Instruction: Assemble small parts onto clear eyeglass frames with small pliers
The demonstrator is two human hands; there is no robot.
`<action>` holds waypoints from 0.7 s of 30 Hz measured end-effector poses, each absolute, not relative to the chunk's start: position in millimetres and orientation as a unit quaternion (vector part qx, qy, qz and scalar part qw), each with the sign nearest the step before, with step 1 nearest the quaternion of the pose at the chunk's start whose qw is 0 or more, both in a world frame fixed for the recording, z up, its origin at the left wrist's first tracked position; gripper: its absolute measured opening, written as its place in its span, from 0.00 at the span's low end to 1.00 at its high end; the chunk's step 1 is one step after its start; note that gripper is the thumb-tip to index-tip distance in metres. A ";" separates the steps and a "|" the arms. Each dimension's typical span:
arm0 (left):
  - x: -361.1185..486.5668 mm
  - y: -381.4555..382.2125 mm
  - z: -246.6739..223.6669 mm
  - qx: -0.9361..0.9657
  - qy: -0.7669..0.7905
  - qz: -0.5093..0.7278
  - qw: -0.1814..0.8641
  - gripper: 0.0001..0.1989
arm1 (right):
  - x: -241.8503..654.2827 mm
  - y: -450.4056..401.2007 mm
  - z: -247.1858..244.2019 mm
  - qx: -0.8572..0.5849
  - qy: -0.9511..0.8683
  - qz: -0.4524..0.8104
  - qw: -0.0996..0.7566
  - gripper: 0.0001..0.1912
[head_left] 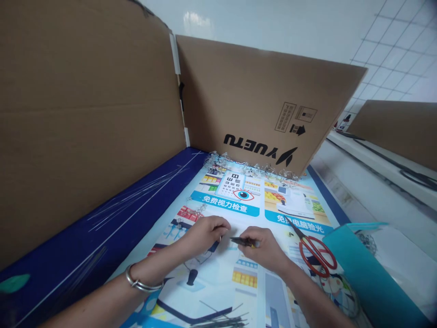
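Note:
My left hand (208, 234) is closed in a pinch. A small thin bit shows at its fingertips, too small to name. A silver bangle circles that wrist. In my right hand (261, 246) is a pair of pliers (241, 241), with dark jaws pointing left toward the left fingertips. A small gap separates the jaws from those fingers. Both hands are just above a printed poster sheet (239, 223). To the right of my right hand lie scissors (317, 255) with red handles.
Clusters of clear, wiry small pieces (251, 171) line the foot of a cardboard panel (266, 91). Another cardboard panel (85, 100) stands at left. Thin wires (136, 191) lie on the blue surface, darker ones (221, 322) at the front. A teal box (368, 269) stands at right.

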State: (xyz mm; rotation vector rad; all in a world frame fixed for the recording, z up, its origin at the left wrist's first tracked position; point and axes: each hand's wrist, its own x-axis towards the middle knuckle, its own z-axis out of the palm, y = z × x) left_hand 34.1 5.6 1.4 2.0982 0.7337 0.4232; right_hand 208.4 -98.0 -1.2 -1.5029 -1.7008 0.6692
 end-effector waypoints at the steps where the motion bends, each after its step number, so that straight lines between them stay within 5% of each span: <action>1: 34.0 7.2 1.2 0.828 0.300 0.176 0.440 0.10 | 208.4 -98.1 0.7 -0.583 -0.667 0.267 0.380 0.04; 10: 33.2 3.8 10.5 0.790 0.289 0.241 0.483 0.06 | 200.6 -98.6 13.9 -0.612 -0.631 0.318 0.355 0.05; 17: 32.2 3.5 10.1 0.783 0.291 0.270 0.479 0.06 | 212.5 -90.5 -7.0 -0.605 -0.690 0.089 0.388 0.06; 21: 32.6 3.7 5.5 0.782 0.296 0.279 0.471 0.06 | 218.7 -90.4 -14.7 -0.612 -0.714 -0.069 0.333 0.08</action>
